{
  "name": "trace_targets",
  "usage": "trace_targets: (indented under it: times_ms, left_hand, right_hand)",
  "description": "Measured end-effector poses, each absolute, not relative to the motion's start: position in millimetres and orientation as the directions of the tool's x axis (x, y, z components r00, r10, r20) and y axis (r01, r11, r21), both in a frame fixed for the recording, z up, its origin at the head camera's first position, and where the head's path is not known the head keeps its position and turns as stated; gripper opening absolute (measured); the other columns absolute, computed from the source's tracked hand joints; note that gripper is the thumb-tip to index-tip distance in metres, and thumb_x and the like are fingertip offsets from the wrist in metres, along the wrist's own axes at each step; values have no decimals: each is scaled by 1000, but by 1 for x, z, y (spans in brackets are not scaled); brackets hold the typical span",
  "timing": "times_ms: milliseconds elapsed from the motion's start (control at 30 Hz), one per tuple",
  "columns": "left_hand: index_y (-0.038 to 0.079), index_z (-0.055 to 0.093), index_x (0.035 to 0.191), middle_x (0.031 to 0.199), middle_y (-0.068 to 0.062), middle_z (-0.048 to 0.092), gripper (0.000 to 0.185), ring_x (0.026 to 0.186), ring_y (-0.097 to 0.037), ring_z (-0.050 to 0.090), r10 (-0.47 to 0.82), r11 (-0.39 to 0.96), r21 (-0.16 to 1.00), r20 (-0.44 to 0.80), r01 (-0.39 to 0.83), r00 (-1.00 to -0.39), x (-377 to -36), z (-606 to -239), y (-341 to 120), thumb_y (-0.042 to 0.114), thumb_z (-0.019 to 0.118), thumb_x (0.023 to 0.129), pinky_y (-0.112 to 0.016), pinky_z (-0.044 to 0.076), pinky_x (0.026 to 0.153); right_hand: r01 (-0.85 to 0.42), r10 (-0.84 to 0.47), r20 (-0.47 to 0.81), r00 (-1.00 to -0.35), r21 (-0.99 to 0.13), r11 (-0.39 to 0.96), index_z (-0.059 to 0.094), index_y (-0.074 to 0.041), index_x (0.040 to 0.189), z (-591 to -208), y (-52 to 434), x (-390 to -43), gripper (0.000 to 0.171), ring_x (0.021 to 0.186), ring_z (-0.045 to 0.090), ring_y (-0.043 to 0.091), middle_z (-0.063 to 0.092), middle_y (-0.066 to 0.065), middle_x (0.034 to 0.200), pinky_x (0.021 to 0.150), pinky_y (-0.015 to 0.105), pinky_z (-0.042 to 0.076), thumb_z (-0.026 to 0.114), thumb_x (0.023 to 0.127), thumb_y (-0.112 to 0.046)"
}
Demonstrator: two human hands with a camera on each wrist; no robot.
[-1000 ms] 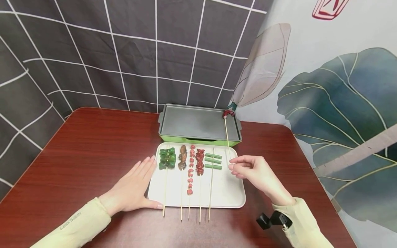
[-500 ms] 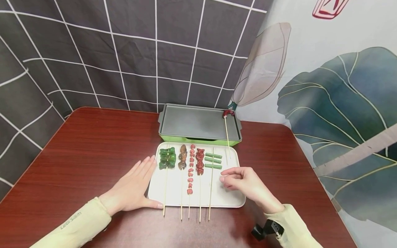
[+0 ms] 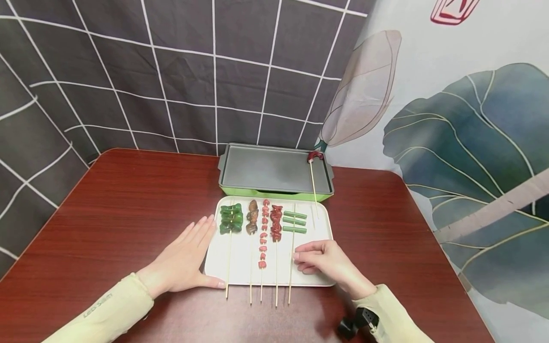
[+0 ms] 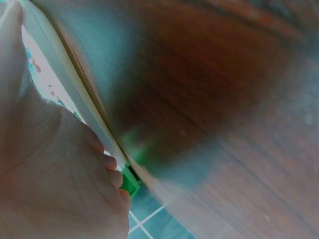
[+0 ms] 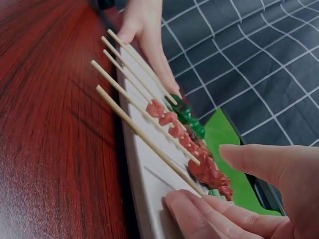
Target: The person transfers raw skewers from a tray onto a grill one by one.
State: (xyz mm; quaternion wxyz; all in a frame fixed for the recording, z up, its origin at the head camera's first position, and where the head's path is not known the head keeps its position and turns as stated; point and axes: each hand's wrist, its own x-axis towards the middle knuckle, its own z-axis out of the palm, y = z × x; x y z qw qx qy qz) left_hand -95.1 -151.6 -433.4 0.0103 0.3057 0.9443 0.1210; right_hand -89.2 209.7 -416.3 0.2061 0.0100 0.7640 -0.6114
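Right hand [image 3: 328, 261] has come back from the far-right end of the white tray [image 3: 313, 274] toward the near middle over the last second; it let go of the lone skewer [image 3: 313, 190], which now lies with its red piece on the grill pan's [image 3: 274, 169] right rim and its stick end over the tray. Left hand hasn't moved.

Right hand: over the tray, fingertips [image 5: 199, 209] just beside the stick of the green bean skewer [image 3: 293, 247]. Fingers loosely curled, thumb apart above them, nothing pinched. Right wrist view shows the fingertips next to the nearest stick; actual contact can't be told.

Left hand [image 3: 184, 259]: flat on the red-brown table [image 3: 107, 214], fingers straight, thumb along the tray's near-left edge, touching it. Left wrist view is blurred, only shows the palm against the tray rim.

Tray holds five skewers side by side, sticks overhanging the near edge: green pepper skewer [image 3: 230, 224], brown meat skewer [image 3: 252, 221], small red pieces skewer [image 3: 263, 238], dark red meat skewer [image 3: 276, 224], then the green bean one rightmost.

Grill pan, green base and grey plate, sits just behind the tray.
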Motion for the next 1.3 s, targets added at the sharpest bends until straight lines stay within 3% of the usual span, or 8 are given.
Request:
trace_targets:
  times_ms: [367, 1000, 1300]
  left_hand:
    - [-14, 28, 153, 161, -29, 24, 135, 149, -42, 23, 578, 784, 241, 53, 572, -814, -95, -433, -152, 92, 53, 73, -52, 19, 121]
    - [-15, 33, 151, 159, -32, 27, 132, 147, -44, 28, 587, 773, 225, 100, 593, -803, -95, -434, -153, 90, 55, 74, -55, 25, 119]
    - [-15, 33, 150, 159, -32, 27, 132, 147, -44, 28, 586, 774, 226, 96, 591, -805, -94, -433, -153, 90, 55, 74, -54, 25, 119]
  right_hand:
    - [381, -288, -398, -871, -918, 115, 61, 19, 117, -423, 206, -87, 35, 77, 73, 17, 72, 13, 90, 71, 30, 62, 70, 94, -6]
    - [422, -252, -431, -867, -902, 92, 58, 16, 119, -431, 205, -83, 38, 77, 73, 18, 73, 14, 89, 73, 30, 62, 72, 89, -3]
    - [419, -285, -423, -860, -905, 79, 59, 17, 120, -430, 202, -83, 37, 76, 74, 17, 73, 15, 92, 71, 30, 61, 70, 93, -5]
